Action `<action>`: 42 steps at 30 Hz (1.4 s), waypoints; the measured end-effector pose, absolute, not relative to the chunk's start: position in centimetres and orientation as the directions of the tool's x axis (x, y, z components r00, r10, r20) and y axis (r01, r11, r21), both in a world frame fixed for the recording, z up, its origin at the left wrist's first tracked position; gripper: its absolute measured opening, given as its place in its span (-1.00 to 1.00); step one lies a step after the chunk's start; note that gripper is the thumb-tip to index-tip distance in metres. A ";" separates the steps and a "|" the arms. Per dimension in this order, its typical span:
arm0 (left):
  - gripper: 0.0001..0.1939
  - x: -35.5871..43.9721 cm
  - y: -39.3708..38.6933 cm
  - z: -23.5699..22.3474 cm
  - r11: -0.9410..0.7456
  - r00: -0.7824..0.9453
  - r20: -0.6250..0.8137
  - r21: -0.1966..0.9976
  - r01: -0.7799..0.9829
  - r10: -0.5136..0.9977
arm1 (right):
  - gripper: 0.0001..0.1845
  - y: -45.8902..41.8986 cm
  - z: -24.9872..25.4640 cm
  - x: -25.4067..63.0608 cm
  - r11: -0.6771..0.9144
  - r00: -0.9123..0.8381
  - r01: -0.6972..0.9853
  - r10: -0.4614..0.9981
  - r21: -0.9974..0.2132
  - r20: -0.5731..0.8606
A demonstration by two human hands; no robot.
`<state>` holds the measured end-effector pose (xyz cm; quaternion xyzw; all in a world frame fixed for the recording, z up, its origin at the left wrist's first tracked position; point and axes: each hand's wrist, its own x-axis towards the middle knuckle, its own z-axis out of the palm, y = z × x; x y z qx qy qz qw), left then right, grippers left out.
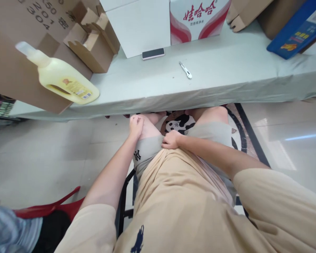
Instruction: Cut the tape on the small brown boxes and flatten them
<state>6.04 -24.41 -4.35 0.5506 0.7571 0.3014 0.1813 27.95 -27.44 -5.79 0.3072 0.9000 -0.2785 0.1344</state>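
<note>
I sit at a table with a pale green cloth (226, 80). My left hand (136, 127) rests on my left thigh near the knee, its fingers curled into a loose fist with nothing visible in it. My right hand (171, 140) lies in my lap with fingers pinched on the hem of my tan shirt (179, 189). Both hands are below the table's front edge. On the table lie a white utility knife (185, 70) and a phone (153, 53), both out of hand.
A yellow detergent bottle (63, 79) lies at the table's left end by cardboard boxes (94, 42). A white box (139, 24), a red-and-white printed carton (197, 19) and a blue box (297, 31) stand at the back. A red chair (50, 209) and another person's sleeve (10, 230) are at lower left.
</note>
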 end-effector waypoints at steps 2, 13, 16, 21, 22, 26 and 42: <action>-0.93 5.7 -24.4 -4.3 0.216 -0.325 0.055 0.642 0.736 0.944 | -0.45 -27.0 -5.8 27.0 0.671 -0.767 0.639 0.518 -0.376 -0.380; -0.87 7.3 -23.9 -3.2 0.113 -0.237 0.125 0.613 0.782 0.963 | -0.62 -30.9 -8.2 27.5 0.600 -0.704 0.690 0.687 -0.406 -0.182; -0.89 8.9 -23.2 -2.6 0.057 -0.179 0.138 0.618 0.784 0.974 | -0.73 -30.9 -7.9 28.3 0.509 -0.640 0.712 0.754 -0.484 -0.148; -0.86 10.6 -20.7 -0.6 -0.013 -0.120 0.161 0.648 0.762 0.980 | -0.85 -30.8 -3.8 28.2 0.420 -0.569 0.639 0.822 -0.644 -0.029; -0.85 10.8 -19.9 -0.2 -0.030 -0.112 0.171 0.660 0.751 0.979 | -0.87 -30.9 -2.8 28.0 0.433 -0.583 0.598 0.812 -0.675 0.004; -0.82 11.7 -15.0 1.6 -0.138 -0.081 0.259 0.723 0.677 0.962 | -0.88 -30.4 -0.4 28.3 0.437 -0.559 0.412 0.814 -0.800 0.158; -0.84 2.1 2.6 0.4 -0.174 -0.546 0.311 0.942 0.287 0.778 | -0.90 -4.2 8.0 19.6 0.577 -0.580 0.491 0.776 -0.653 0.250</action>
